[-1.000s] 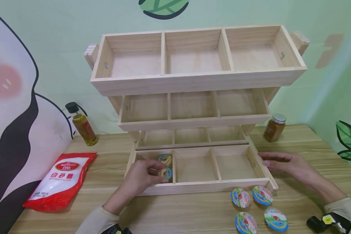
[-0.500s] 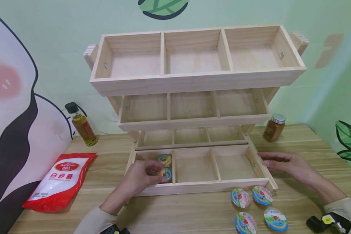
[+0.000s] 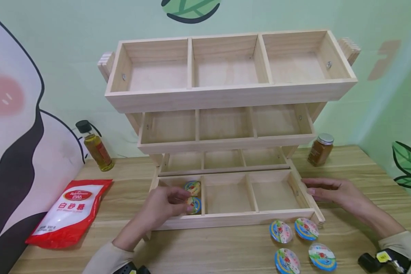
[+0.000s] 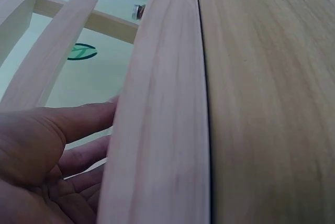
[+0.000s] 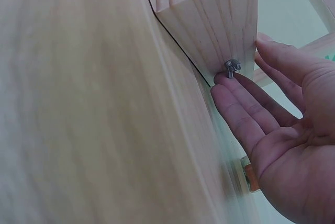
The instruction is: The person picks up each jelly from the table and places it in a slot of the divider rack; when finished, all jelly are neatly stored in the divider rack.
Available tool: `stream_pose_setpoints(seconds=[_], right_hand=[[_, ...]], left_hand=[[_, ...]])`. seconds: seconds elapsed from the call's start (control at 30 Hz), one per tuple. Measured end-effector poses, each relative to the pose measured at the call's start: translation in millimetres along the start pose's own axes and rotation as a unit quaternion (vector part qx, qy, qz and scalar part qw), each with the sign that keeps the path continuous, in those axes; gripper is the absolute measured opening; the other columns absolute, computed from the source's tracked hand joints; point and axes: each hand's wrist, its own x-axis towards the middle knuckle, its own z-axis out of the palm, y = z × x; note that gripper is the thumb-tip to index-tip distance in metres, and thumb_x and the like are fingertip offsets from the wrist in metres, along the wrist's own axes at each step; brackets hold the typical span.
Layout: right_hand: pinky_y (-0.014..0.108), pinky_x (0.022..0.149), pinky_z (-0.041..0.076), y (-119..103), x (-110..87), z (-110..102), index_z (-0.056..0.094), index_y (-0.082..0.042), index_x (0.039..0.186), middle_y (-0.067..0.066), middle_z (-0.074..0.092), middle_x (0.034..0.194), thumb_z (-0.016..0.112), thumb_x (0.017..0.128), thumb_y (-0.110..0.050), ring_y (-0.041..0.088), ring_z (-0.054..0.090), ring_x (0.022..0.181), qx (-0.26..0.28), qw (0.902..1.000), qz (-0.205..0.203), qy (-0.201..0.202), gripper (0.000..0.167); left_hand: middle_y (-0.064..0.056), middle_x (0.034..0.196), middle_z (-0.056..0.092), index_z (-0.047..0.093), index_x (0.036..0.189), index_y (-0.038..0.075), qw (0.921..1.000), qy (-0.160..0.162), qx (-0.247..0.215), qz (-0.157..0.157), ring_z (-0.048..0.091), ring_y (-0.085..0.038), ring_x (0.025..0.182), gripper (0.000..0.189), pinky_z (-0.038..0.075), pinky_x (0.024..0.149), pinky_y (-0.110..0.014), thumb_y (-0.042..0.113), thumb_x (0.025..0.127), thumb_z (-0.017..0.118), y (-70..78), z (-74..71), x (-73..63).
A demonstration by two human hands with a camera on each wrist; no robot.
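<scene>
In the head view my left hand point(image 3: 161, 205) reaches into the left compartment of the lowest wooden tray point(image 3: 226, 220). Its thumb and fingertips lie beside two small jelly cups point(image 3: 195, 206) with printed lids; whether they touch the nearer cup is unclear. The left wrist view shows the thumb and loosely bent fingers behind the tray's front wall point(image 4: 157, 109), which hides the cups. My right hand point(image 3: 342, 192) is at the tray's right side. In the right wrist view its extended fingers touch the wooden end near a metal wing nut point(image 5: 231, 67).
Several more jelly cups point(image 3: 281, 231) lie on the table in front of the tray's right end. Upper tiers point(image 3: 231, 95) of the wooden rack overhang the lowest tray. A red-and-white bag point(image 3: 70, 213) and an oil bottle point(image 3: 97, 148) are left; a spice jar point(image 3: 320, 150) stands right.
My left hand has drawn slightly left, and a little more of the nearer jelly cup shows. My right hand keeps its place at the tray's side.
</scene>
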Motion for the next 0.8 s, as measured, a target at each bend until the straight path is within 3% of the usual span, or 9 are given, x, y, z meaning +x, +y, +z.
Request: stream_pose_setpoints(seconds=[0.23,0.53,0.8], right_hand=[[0.024,0.091,0.057,0.9,0.7,0.3,0.061,-0.001,0.147,0.024,0.053,0.153,0.07,0.105,-0.029,0.003,0.068,0.111,0.009,0.9999,-0.006,-0.001,0.052],[0.023,0.091,0.055,-0.3,-0.8,-0.5,0.062,-0.004,0.148,0.022,0.056,0.152,0.071,0.104,-0.035,0.007,0.069,0.111,-0.006,1.0,0.007,0.002,0.054],[0.024,0.091,0.057,-0.4,0.3,0.5,0.062,-0.002,0.147,0.023,0.056,0.151,0.071,0.105,-0.032,0.007,0.069,0.111,0.004,1.0,-0.001,0.001,0.053]], left_hand=[[-0.012,0.107,0.079,0.078,0.114,-0.002,0.9992,0.035,0.014,-0.01,0.076,-0.026,0.099,0.03,0.063,0.082,-0.035,0.01,0.088,0.087,11.3,-4.7,-0.8],[-0.016,0.113,0.078,0.078,0.116,-0.002,0.9971,0.056,-0.018,0.048,0.076,-0.034,0.105,0.03,0.062,0.091,-0.038,0.007,0.088,0.087,31.8,7.2,-1.3],[-0.013,0.116,0.078,0.078,0.115,-0.001,0.9925,0.045,-0.053,0.101,0.076,-0.033,0.104,0.027,0.062,0.09,-0.034,0.004,0.09,0.085,50.1,24.3,2.0]])
